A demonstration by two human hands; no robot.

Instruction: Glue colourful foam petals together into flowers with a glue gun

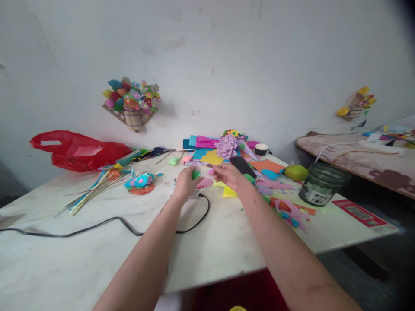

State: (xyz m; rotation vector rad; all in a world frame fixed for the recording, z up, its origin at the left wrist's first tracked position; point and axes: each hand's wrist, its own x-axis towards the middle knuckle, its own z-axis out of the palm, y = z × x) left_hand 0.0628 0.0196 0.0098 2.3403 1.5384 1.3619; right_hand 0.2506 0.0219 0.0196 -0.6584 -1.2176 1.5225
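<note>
My left hand (186, 183) is closed around a small green piece (196, 174) near the middle of the table. Its exact kind is partly hidden by my fingers. Facing it, my right hand (229, 176) pinches a tiny pink-purple piece (212, 172) between thumb and fingertips. The two hands are a short gap apart. Pink scraps (205, 183) and yellow sheets (230, 192) lie under and beside them. A black cord (207, 207) ends in a plug at a pale object mostly hidden behind my left hand.
A blue layered flower (141, 181), thin sticks (94, 192) and a red plastic bag (78, 151) are on the left. Behind my hands stand a lilac flower (226, 146) and a dark phone-like slab (243, 166). Rightward are a green fruit (295, 172) and a glass jar (320, 183).
</note>
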